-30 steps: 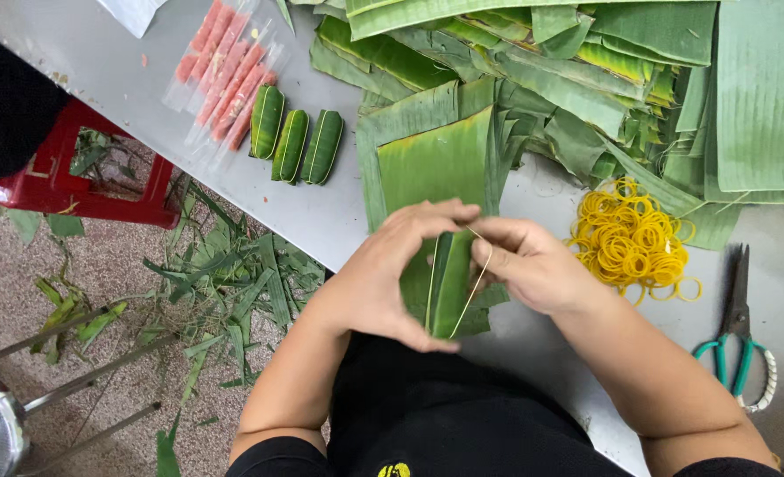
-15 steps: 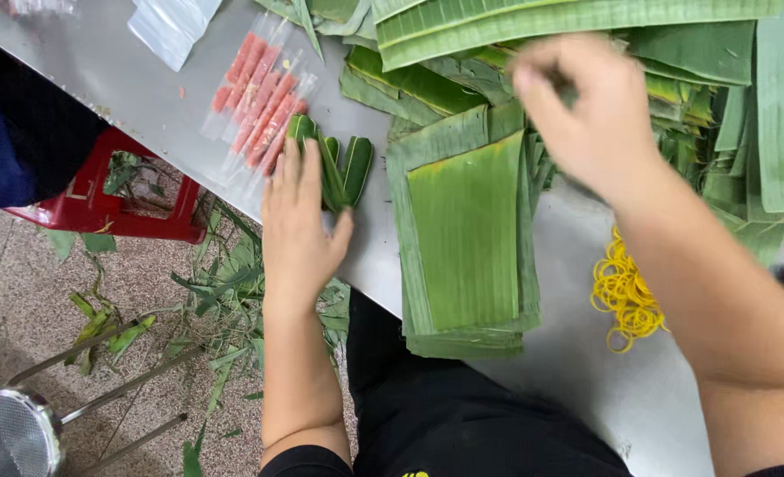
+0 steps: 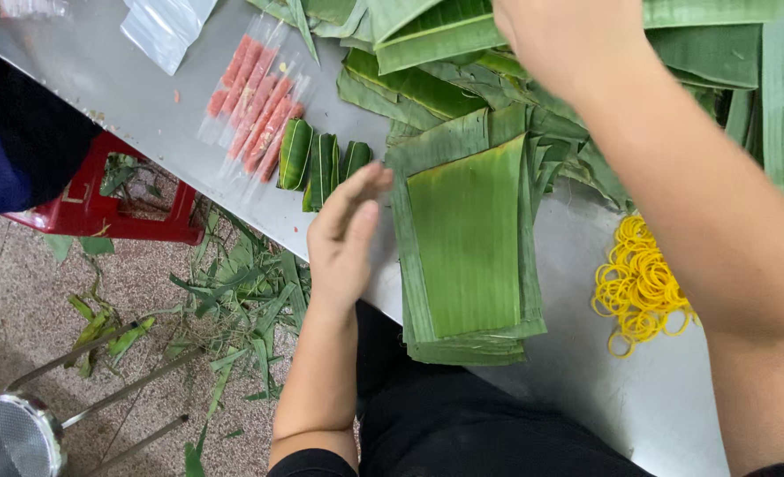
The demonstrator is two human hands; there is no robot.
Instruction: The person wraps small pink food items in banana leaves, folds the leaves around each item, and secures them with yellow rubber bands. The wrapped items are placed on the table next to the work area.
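Fingers of left hand beside stacked banana leaves, 3 wrapped bundles

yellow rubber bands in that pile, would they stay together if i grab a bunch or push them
The loose pile of thin yellow rubber bands would probably sag limply and shed a few when lifted, since stray loops already trail off its edge. Pushed across the smooth grey metal table, it would likely drag and spread rather than roll.

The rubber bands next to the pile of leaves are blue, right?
No. The rubber bands are yellow, not blue. The head view shows them heaped on the grey table, to the right of the stack of cut banana leaves.
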